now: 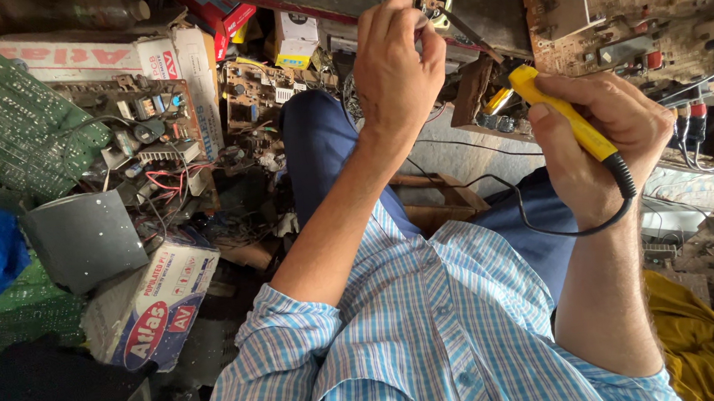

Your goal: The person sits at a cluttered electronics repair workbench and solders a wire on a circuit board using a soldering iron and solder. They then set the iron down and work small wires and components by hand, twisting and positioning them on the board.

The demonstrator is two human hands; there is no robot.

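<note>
glossy yellow plastic soldering iron (567, 120), matt green circuit board (7, 118)

A long white carton with red lettering (78, 57) lies just above the green circuit board (11, 126). Below and right of that board sits a white box with a red oval label (166, 313). Farther right, up top, are a red box (232, 19) and a small white-and-yellow box (295, 40).
</note>
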